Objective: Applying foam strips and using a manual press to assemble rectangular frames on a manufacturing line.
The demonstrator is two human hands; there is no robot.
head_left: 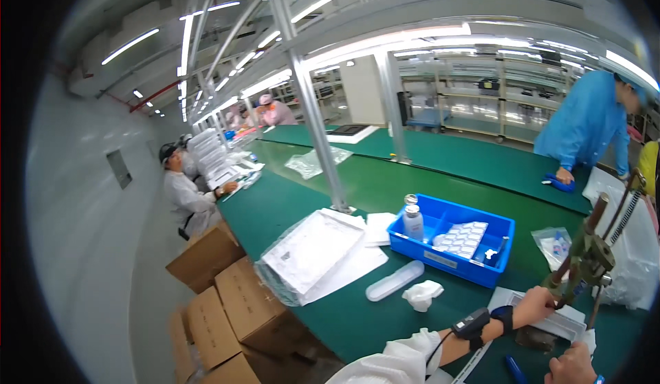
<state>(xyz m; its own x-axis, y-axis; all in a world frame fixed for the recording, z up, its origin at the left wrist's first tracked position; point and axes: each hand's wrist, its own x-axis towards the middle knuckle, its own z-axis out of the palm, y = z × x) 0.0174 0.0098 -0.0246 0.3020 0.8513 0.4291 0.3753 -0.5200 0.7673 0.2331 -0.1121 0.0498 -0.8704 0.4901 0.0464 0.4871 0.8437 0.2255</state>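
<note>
At the lower right stands an olive-green hand press with a lever and a spring. Under it lies a pale grey tray-like part. My left hand reaches to the press, fingers bent and pinched together beside the part; what they grip is hidden. A dark band and a small black device sit on my left wrist and forearm. My right hand is closed in front of the press, near the part's near end and a bit of white material. What it holds cannot be made out.
Left of the press are a blue divided bin with a pump bottle, a crumpled tissue, a clear oblong case and bagged white sheets. A blue pen-like thing lies nearby. Cardboard boxes stand beside the green bench. Co-workers stand farther off.
</note>
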